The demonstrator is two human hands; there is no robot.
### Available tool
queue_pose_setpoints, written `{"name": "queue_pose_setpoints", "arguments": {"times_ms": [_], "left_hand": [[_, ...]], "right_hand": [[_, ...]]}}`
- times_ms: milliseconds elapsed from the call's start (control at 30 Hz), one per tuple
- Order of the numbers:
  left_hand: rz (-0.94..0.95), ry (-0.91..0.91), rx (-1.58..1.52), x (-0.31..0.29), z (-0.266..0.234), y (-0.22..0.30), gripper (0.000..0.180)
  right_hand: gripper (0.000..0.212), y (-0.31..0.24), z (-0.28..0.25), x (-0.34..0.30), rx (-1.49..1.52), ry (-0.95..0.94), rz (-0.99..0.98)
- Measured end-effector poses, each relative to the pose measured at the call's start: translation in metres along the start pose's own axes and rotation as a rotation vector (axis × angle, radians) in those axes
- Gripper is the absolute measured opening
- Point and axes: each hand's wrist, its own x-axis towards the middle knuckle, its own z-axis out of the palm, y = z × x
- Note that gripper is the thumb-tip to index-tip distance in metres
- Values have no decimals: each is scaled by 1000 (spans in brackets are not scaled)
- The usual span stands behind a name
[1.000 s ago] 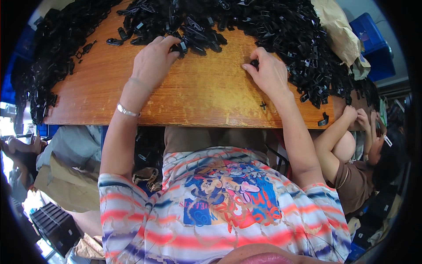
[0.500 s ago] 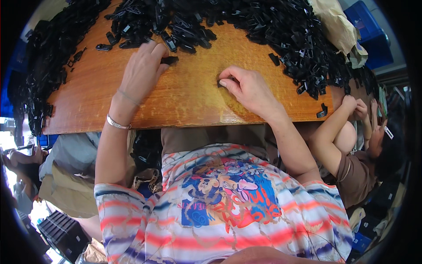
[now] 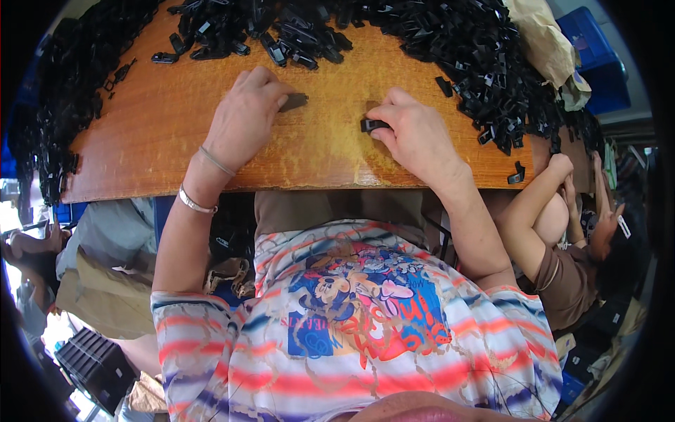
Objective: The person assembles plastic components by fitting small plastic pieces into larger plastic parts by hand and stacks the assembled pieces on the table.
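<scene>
My left hand (image 3: 247, 112) is closed in a pinch over the wooden table (image 3: 176, 133), its fingertips on a dark, flat plastic piece (image 3: 294, 102) that is partly hidden. To the right, my right hand (image 3: 416, 137) pinches a small black plastic clip (image 3: 374, 125) between thumb and fingers. The clip's end sticks out toward the left, just above the tabletop. Beyond my left hand lies a loose heap of similar black clips (image 3: 302, 42).
Larger heaps of black clips line the left (image 3: 60, 91) and right (image 3: 471, 63) sides of the table. A brown paper bag (image 3: 538, 42) and blue bins (image 3: 594, 60) stand at the far right. Another person's arm (image 3: 531, 197) reaches to the table's right edge.
My left hand has come away from the heap, rightward and nearer to me, with the dark piece. My right hand has shifted slightly right, and its clip shows more. The view has tilted a little.
</scene>
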Motion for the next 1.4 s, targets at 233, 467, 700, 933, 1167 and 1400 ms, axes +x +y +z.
{"name": "queue_pose_setpoints", "arguments": {"times_ms": [233,467,700,933,1167,1400], "left_hand": [[-63,159,37,-10,-7,-9,20],[-101,153,54,-31,-2,-7,21],[-66,182,27,-35,2,-7,19],[-5,189,-17,-28,10,-2,14],[-176,-2,3,-62,-22,9,14],[-330,32,147,-154,-116,3,20]], "right_hand": [[24,-2,-1,8,25,43,-57],[23,-31,30,51,211,142,-65],[21,-25,59,68,310,206,-146],[11,-30,71,85,169,199,-327],[21,-11,55,51,249,190,-263],[30,65,-11,-10,-147,439,388]]}}
